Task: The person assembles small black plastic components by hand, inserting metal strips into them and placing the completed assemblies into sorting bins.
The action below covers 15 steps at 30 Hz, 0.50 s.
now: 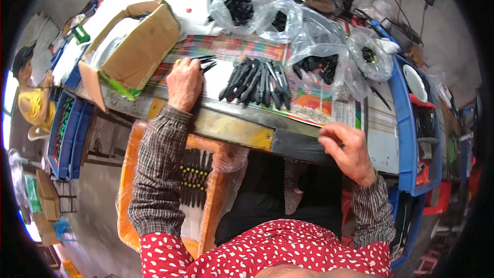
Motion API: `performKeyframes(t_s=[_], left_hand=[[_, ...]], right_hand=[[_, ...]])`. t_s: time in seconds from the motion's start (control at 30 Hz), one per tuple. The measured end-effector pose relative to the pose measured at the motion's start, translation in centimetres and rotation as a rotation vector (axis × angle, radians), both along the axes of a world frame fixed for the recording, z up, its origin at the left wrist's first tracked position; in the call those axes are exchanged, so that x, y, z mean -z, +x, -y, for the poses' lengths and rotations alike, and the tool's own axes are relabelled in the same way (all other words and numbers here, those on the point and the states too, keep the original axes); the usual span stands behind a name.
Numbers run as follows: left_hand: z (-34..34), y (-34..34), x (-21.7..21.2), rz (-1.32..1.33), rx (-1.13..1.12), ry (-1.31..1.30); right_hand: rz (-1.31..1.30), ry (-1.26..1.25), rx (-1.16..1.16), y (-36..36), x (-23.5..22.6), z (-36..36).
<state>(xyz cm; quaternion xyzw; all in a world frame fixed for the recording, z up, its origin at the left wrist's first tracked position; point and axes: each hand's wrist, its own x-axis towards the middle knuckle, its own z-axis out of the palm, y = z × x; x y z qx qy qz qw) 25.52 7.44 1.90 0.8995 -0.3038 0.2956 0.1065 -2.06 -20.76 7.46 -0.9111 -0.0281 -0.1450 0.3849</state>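
Observation:
My left hand [185, 83] is at the table's near edge, fingers curled round a few slim black stick-like parts [207, 63] whose tips poke out to the right. Just right of it, a row of similar black parts [257, 82] lies side by side on white paper and a colourful printed sheet. My right hand [349, 149] is over the front edge near a dark pad [298, 145], thumb and fingers drawn together. Whatever they pinch is too small or hidden to name.
Clear plastic bags of black parts [316, 67] stand behind the row. An open cardboard box [136, 46] is at left, a blue tray [405, 139] at right. Below the table, an orange crate [126, 211] holds black parts with yellow dots. Another person [33, 92] sits far left.

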Motion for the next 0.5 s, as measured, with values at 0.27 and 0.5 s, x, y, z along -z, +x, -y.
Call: performKeyframes(t_s=[0.27,0.5], left_hand=[[0.0,-2.8,-1.3,-0.06,0.026,-0.148],[0.9,-7.3,-3.2,-0.317,0.184,-0.419]], right_hand=[[0.114,-0.366,0.097,7.2,0.4,4.4],[0.114,-0.732,0.262,11.9,2.5,6.5]])
